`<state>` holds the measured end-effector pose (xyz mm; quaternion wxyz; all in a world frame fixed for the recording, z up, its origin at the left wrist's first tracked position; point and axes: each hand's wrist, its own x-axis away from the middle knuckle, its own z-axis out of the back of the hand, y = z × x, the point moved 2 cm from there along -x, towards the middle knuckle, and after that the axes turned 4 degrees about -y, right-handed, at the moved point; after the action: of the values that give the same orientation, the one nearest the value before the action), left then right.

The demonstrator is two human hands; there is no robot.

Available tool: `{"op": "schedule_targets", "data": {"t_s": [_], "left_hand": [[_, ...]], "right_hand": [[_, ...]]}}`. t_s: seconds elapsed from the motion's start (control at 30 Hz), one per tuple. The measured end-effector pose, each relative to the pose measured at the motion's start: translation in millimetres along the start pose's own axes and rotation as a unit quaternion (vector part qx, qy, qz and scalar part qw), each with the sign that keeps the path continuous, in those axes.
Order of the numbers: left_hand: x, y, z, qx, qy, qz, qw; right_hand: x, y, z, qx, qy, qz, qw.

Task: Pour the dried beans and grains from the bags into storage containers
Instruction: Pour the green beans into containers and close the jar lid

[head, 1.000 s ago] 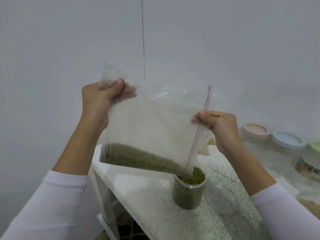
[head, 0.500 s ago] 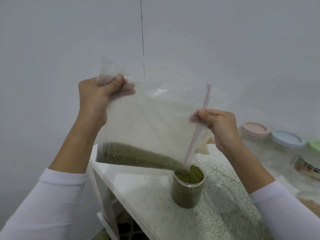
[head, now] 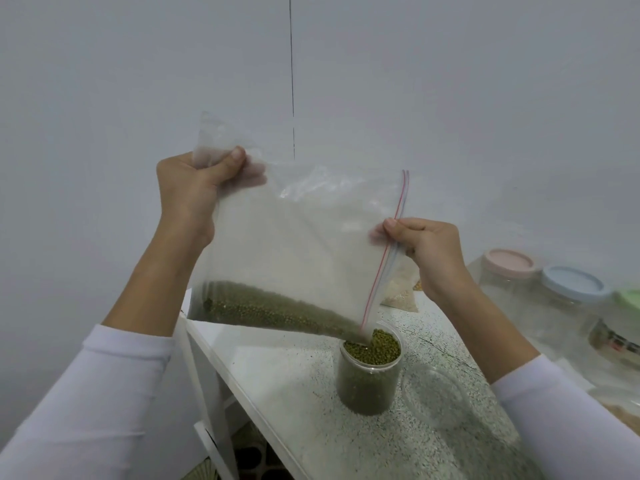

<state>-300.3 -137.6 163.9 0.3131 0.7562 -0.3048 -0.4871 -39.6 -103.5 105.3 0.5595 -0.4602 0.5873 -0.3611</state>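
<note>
Speckled table [head: 311,427], near edge: a clear jar [head: 370,375] is stood upright, filled with green beans [head: 372,348] almost to the rim. A clear lid [head: 433,396] is laid just beside it, presumably kept at hand for closing. Above, a zip bag [head: 294,244] is held tilted, its open corner lowered into the jar mouth so the remaining beans are funnelled down. The closed end is bunched and gripped high by the left hand [head: 194,192]; the zip edge is pinched by the right hand [head: 429,247], likely to steady the opening. Overflow is judged the risk. Farther right, lidded jars [head: 512,282] are lined against the wall.
</note>
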Motion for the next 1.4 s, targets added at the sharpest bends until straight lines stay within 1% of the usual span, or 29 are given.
{"op": "schedule_targets", "data": {"t_s": [0.23, 0.53, 0.67, 1.03, 1.13, 1.4], "left_hand": [[3.1, 4.5, 1.7, -0.011, -0.006, -0.018, 1.0], [3.1, 9.2, -0.1, -0.012, 0.0, -0.038, 0.999], [2.6, 9.8, 0.3, -0.027, 0.0, -0.04, 0.999], [0.2, 11.7, -2.7, -0.036, 0.0, -0.046, 0.998], [0.5, 11.2, -3.9, -0.037, 0.002, -0.049, 0.998], [-2.2, 12.4, -4.3, -0.041, 0.011, -0.056, 0.998]], "right_hand": [[1.0, -0.5, 1.4, 0.002, -0.016, 0.003, 1.0], [0.9, 0.9, 0.0, -0.017, 0.002, 0.019, 1.0], [0.9, -0.1, 0.8, -0.023, -0.036, 0.002, 0.999], [0.6, 1.9, 2.7, -0.009, -0.024, 0.002, 1.0], [-1.2, 3.2, 2.9, -0.007, -0.01, 0.004, 1.0], [-8.6, -3.3, 0.8, -0.006, -0.022, 0.003, 1.0]]}}
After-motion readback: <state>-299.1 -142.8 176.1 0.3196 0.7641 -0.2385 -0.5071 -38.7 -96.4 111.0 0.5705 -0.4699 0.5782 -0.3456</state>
